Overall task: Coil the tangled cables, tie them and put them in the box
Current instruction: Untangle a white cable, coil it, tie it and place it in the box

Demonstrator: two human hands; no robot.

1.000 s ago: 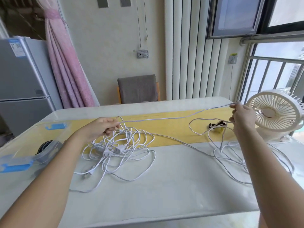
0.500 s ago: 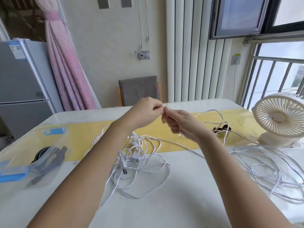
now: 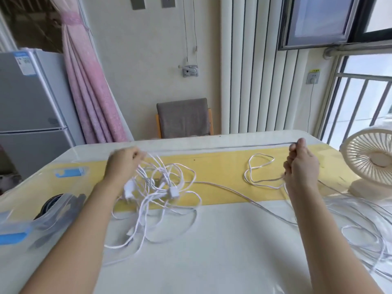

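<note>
Now my left hand (image 3: 125, 162), blurred, closes on white strands atop the tangled cables (image 3: 161, 187) at centre; my right hand (image 3: 301, 166) pinches one taut cable (image 3: 222, 147) stretched between both grips. More loops lie lower right on the surface (image 3: 212, 251); the clear box (image 3: 31, 225) sits lower left.

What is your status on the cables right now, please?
Left hand gripping the tangled white cables; right hand pinching one strand pulled taut. Nothing coiled or tied; box waiting at left. Fan close beside right hand.
</note>
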